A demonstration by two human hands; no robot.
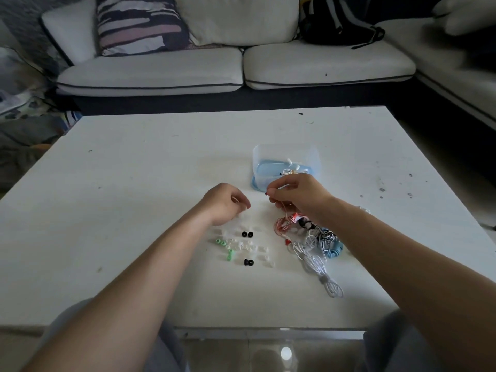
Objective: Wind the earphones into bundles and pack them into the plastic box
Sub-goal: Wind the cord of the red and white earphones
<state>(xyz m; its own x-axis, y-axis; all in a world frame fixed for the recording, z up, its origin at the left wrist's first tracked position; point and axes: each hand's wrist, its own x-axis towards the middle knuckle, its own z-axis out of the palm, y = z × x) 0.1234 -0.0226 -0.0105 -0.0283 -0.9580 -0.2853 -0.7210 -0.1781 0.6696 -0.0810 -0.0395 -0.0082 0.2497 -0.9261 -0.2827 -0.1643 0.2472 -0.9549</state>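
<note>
1. Right hand raised just in front of plastic box, fingertips pinched on thin pink cable trailing down to a loose coil on white table.
2. Left hand curled over table, fingers closed; a thin strand seems pinched at fingertips, cannot tell for sure.
3. Plastic box open, translucent, standing on blue lid; one wound white bundle inside.
4. Tangled earphone pile right of centre under right forearm: white, black, blue cables overlapping.
5. Loose ear tips scattered below left hand: clear, green, black.
6. Sofa behind table, striped cushion, black backpack.
</note>
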